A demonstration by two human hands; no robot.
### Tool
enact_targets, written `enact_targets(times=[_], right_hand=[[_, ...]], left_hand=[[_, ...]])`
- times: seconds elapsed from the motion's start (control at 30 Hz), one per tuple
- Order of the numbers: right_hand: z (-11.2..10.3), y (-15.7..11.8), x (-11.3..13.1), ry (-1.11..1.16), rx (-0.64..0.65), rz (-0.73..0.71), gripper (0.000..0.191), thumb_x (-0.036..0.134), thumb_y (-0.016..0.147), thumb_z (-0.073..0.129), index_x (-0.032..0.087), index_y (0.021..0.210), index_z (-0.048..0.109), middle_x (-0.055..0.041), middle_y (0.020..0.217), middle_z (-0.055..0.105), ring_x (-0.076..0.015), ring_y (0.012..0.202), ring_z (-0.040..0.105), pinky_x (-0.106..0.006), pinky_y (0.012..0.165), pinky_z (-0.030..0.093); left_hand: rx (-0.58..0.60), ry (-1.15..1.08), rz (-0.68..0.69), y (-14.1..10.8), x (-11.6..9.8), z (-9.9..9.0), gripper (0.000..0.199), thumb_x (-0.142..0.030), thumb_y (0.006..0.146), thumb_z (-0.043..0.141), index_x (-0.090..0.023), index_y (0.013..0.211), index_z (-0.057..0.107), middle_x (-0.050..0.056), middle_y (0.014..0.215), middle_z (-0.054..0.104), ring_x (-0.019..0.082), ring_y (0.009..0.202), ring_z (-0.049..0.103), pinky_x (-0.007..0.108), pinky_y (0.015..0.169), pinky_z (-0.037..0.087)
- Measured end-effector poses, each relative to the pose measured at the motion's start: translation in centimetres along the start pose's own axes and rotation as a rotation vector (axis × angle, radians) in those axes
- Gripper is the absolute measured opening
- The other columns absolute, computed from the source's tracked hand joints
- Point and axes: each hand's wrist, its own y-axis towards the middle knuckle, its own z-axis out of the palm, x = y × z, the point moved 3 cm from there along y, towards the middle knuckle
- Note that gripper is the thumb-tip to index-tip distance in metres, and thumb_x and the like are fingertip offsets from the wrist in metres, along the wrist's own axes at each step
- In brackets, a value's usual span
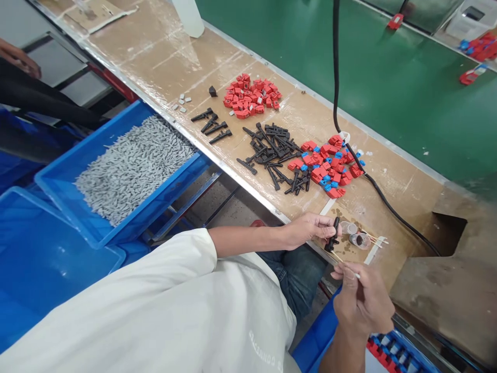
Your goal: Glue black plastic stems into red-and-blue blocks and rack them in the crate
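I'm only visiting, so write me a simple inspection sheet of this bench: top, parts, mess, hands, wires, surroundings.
Surface: glossy brown tabletop with some dark spots.
Job's things: slim black plastic part; thin pale wooden stick; two small clear cups, one with dark contents.
Clutter: loose heaps of red plastic blocks, black plastic parts and red-and-blue plastic pieces.
Hands: left hand grips the slim part; right hand holds the stick, one end at or near that part.
Cables: thick black cable hangs down, then crosses the tabletop beside the red-and-blue pieces.
Surroundings: blue plastic bin of small grey pieces; smooth green surface; another person's hand at upper left.
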Motion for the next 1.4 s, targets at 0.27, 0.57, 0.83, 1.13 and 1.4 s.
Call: enact_targets(times=[0.27,0.57,0.83,1.13,1.4], right_hand=[[0.0,-0.4,-0.8,0.055,-0.061,0.172,0.011,0.014,0.09,0.063,0.02,0.096,0.07,-0.0004,0.079,0.068,-0.0129,0.057,0.065,-0.024,0.049,0.054],[-0.1,-0.2,-0.6,0.355,-0.337,0.457,0.012,0.028,0.086,0.073,0.017,0.083,0.069,0.001,0.069,0.063,-0.012,0.05,0.059,-0.025,0.041,0.048],[-2.5,1.6,-4.5,0.136,-0.481,0.564,0.032,0.045,0.075,0.079,0.015,0.08,0.068,-0.0001,0.064,0.062,-0.0149,0.051,0.058,-0.03,0.046,0.049],[-2.0,1.9,-7.1,-0.337,-0.055,0.437,0.04,0.049,0.085,0.064,0.014,0.1,0.076,-0.002,0.071,0.06,-0.0135,0.061,0.054,-0.029,0.063,0.047],[-4.0,2.7,-4.5,-0.282,-0.229,0.492,0.057,0.043,0.078,0.075,0.013,0.126,0.067,-0.0004,0.077,0.058,-0.0121,0.057,0.049,-0.028,0.058,0.042]], left_hand=[[0.013,0.023,0.01,-0.3,-0.1,0.1,0.064,-0.067,0.052,0.086,-0.012,0.081,0.067,0.001,0.074,0.062,0.011,0.068,0.055,0.023,0.065,0.041],[-0.017,-0.063,-0.02,-0.3,-0.2,-0.3,0.06,-0.059,0.054,0.09,-0.012,0.082,0.067,0.001,0.075,0.063,0.011,0.071,0.057,0.023,0.067,0.042],[-0.009,-0.109,-0.022,-0.1,-0.3,-1.0,0.06,-0.057,0.052,0.091,-0.012,0.083,0.067,0.001,0.077,0.062,0.01,0.072,0.059,0.023,0.069,0.044],[0.01,-0.143,-0.04,0.0,-0.3,-1.4,0.056,-0.052,0.052,0.094,-0.012,0.081,0.068,0.003,0.079,0.064,0.01,0.073,0.06,0.021,0.068,0.043],[0.069,-0.177,0.015,-2.3,-1.1,-3.0,0.052,-0.052,0.057,0.091,-0.012,0.081,0.067,0.003,0.075,0.064,0.011,0.068,0.06,0.022,0.065,0.044]])
